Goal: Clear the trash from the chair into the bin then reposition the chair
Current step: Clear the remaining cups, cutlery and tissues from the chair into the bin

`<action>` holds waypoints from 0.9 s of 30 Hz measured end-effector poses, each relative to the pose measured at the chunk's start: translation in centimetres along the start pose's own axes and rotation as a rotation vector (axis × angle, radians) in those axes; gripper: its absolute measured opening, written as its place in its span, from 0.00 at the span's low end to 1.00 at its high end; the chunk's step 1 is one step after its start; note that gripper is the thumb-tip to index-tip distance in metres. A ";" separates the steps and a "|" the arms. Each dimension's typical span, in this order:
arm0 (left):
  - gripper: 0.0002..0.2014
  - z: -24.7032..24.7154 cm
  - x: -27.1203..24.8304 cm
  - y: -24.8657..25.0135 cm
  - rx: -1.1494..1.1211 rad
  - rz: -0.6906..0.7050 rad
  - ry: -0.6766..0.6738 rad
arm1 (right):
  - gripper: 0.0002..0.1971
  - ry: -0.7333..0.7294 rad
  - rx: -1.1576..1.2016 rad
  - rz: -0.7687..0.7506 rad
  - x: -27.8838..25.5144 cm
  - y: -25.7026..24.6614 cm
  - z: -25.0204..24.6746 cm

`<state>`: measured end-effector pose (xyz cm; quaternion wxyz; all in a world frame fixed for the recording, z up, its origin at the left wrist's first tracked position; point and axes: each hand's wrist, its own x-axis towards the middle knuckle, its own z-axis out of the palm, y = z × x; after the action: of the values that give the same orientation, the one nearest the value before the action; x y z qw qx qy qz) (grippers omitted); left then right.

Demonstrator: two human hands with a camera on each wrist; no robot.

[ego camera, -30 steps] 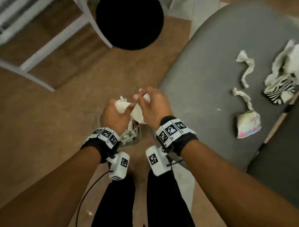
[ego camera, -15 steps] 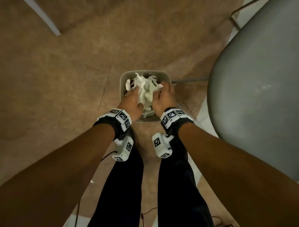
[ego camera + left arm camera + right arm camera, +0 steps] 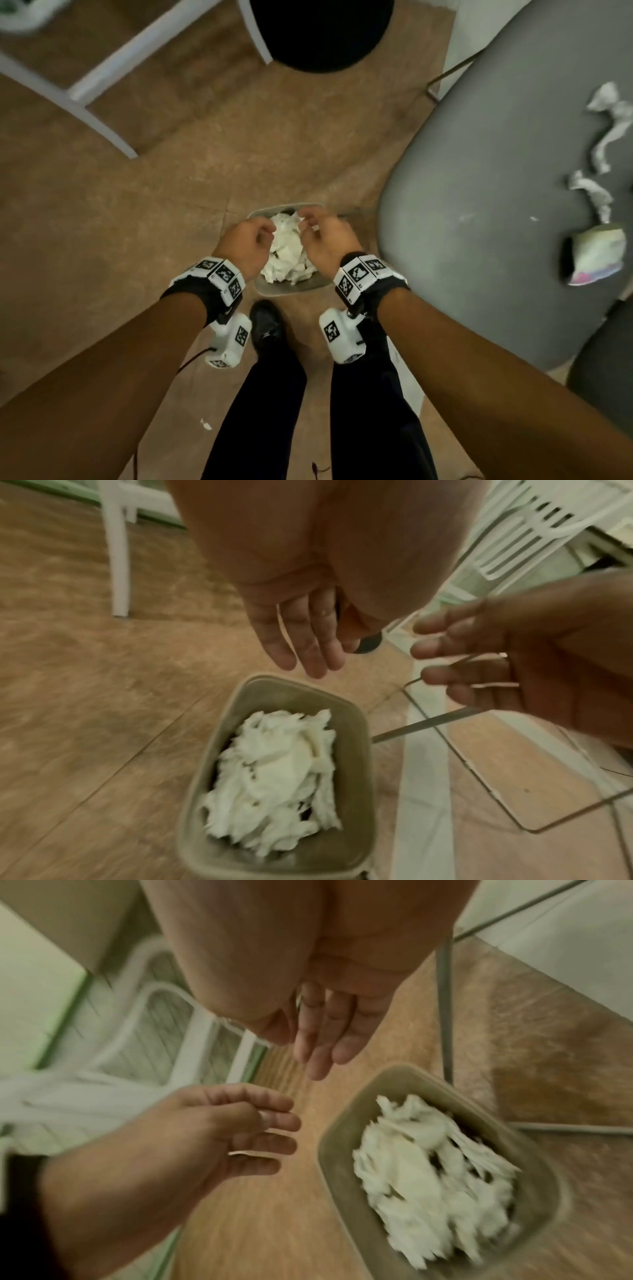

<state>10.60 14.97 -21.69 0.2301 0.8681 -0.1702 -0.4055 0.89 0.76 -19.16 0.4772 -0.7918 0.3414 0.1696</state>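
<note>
Head view shows your left hand [image 3: 247, 244] and right hand [image 3: 325, 240] loose and empty over the bin [image 3: 310, 286], paper [image 3: 286, 251] inside, scraps [image 3: 592, 195] waiting on the chair [image 3: 479, 212].

We are looking down at a brown wood-grain floor [image 3: 102, 222], white-painted furniture legs [image 3: 102, 85] and a round black seat [image 3: 322, 31].

Your right hand [image 3: 318, 1031] and left hand [image 3: 219, 1134] hang empty, fingers loose, above the beige plastic bin [image 3: 346, 1153] of crumpled white paper [image 3: 428, 1175].
</note>
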 end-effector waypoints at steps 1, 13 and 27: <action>0.12 -0.2 -0.1 2.1 0.006 0.038 0.028 | 0.15 0.032 0.078 -0.028 -0.7 -0.5 -1.9; 0.12 12.3 0.4 32.7 0.139 0.648 -0.173 | 0.27 0.643 -0.159 0.714 -11.0 18.3 -31.2; 0.38 23.2 3.8 43.4 0.889 0.724 -0.306 | 0.16 0.411 0.183 0.341 -8.2 23.9 -36.7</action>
<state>-9.98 -29.27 -13.88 -0.0590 0.6995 -0.6403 -0.3118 -23.84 -35.60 -11.69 0.4322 -0.6941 0.5734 0.0518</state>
